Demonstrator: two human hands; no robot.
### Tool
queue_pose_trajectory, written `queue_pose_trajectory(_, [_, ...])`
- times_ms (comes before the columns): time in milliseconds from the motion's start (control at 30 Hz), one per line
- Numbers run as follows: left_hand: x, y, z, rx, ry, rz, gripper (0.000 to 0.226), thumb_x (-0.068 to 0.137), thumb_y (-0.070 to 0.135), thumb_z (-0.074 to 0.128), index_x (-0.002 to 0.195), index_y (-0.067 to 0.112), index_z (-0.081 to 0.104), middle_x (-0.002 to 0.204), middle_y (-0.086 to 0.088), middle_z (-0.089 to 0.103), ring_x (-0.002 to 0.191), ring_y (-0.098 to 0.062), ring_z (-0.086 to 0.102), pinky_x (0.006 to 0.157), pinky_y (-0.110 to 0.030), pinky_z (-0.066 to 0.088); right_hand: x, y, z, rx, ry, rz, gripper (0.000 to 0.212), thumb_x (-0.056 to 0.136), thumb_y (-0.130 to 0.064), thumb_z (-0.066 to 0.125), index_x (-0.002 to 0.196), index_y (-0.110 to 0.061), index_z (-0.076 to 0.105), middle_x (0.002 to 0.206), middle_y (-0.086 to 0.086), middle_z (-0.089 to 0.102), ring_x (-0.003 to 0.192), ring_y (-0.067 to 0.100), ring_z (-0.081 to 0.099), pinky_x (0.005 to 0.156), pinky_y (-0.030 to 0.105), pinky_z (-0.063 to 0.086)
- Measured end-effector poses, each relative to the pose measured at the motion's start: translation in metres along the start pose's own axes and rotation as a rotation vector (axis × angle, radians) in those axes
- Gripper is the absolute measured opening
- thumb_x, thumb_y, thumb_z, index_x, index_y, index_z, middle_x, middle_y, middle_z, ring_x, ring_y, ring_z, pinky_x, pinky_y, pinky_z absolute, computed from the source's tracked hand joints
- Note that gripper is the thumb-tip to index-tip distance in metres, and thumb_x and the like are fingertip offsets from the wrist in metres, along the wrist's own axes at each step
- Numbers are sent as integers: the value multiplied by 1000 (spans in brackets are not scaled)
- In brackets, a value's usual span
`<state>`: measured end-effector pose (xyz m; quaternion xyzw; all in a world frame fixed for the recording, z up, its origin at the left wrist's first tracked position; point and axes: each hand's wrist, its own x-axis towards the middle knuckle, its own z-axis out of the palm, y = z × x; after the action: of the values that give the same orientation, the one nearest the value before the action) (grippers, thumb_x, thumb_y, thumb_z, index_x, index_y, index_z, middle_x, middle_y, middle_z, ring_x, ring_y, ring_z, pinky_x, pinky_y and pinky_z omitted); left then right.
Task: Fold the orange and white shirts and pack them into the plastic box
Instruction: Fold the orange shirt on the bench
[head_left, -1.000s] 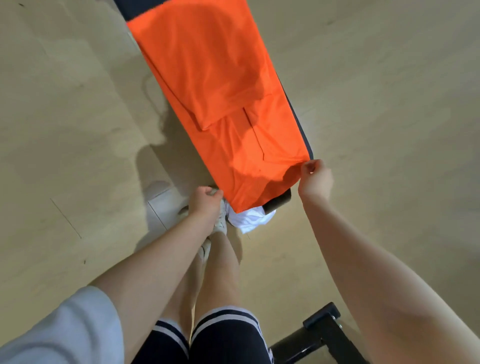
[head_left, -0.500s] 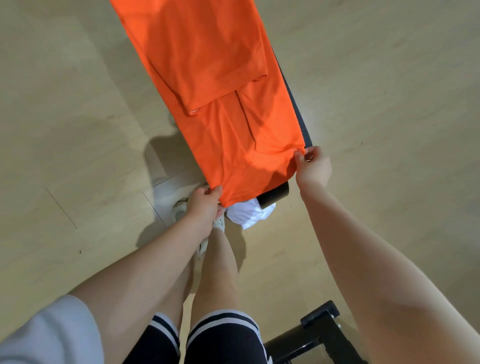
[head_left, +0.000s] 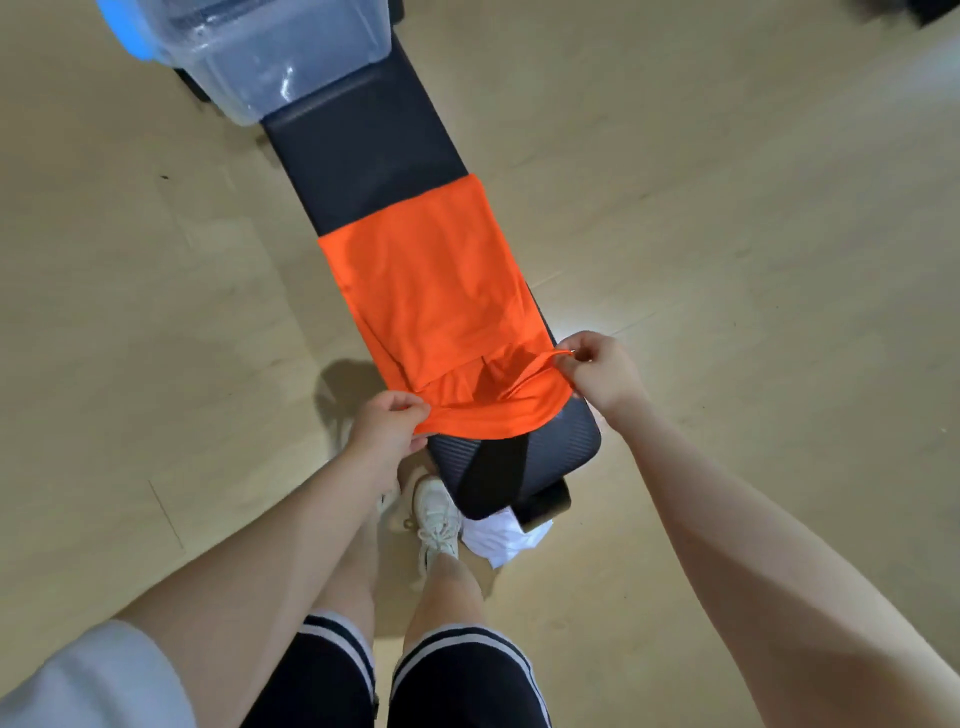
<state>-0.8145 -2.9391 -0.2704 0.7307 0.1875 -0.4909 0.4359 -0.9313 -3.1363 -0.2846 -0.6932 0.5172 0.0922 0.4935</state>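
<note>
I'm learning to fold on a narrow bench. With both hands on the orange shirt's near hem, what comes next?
Probably carry the hem away from you: the left hand and right hand pinch the near corners of the orange shirt, sides already folded in.

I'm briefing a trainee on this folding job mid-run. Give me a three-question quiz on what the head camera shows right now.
1. True or false: the orange shirt already lies inside the clear plastic box.
2. Which hands pinch the shirt's near edge? A) left hand only B) right hand only C) both
3. Fill in: the white shirt lies on the ___ at the near end of the black padded bench.

Key
1. False: it lies on the bench; the box stands at the far end.
2. C: each hand holds a near corner.
3. Floor, beside the white sneaker.
</note>
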Motion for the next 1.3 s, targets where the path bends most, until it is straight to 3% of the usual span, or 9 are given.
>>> queue_pose_trajectory(100, [26,38,-15,-81,-36,-4,20,91,7,53,74,17,50,78,-3,54,65,-14,54,61,-21,46,38,-36,7,44,-48,5,22,81,-8,61,66,-25,59,63,0,57,56,22,53,70,43,51])
queue_pose_trajectory(267, [91,96,-42,-239,20,-60,13,94,23,50,83,16,52,61,1,58,44,-5,54,45,-16,46,111,-92,30,209,2,-1,14,83,-22,63,70,-19,60,63,0,55,56,15,48,60,31,43])
queue_pose_trajectory(400, [133,114,-52,108,60,1,36,96,43,35,85,17,57,69,4,53,55,-9,44,53,-18,37,159,-98,52,265,62,139,14,87,-8,50,84,-15,62,66,-4,50,55,9,41,49,18,35])
queue_pose_trajectory(500, [146,108,-54,385,13,207,21,92,37,50,91,18,61,86,2,59,80,-15,56,72,-25,42,171,-82,68,39,47,24,22,80,-6,54,94,-23,59,71,-13,52,62,9,48,62,25,41])
queue_pose_trajectory(600, [159,103,-55,519,40,301,32,86,27,62,112,10,57,97,0,57,91,-17,54,81,-27,40,175,-81,72,-25,72,3,22,77,-14,68,94,-20,56,72,-13,49,72,14,50,71,34,45])
queue_pose_trajectory(767, [165,109,-56,663,76,370,11,86,19,60,91,8,61,87,-7,63,83,-25,59,76,-35,47,172,-92,65,-120,106,37,23,78,-13,60,68,-31,52,70,-14,52,74,18,54,70,39,49])
queue_pose_trajectory(967, [169,142,-72,361,-147,415,15,85,9,61,77,22,61,80,3,61,73,-7,56,72,-19,43,181,-114,50,338,103,37,24,83,-2,56,68,-21,51,65,0,47,60,12,40,57,25,32])
queue_pose_trajectory(1133, [203,145,-82,420,-19,360,12,88,6,56,84,16,60,87,-5,63,81,-16,55,78,-27,41,206,-119,67,228,132,19,28,86,-7,57,67,-25,50,59,-7,45,46,-1,39,52,23,31])
queue_pose_trajectory(1300, [206,145,-79,583,171,378,27,86,12,58,113,8,55,105,-11,63,86,-25,58,81,-34,44,216,-124,80,49,209,-27,14,87,-14,53,80,-26,54,72,-9,54,68,11,51,70,33,39])
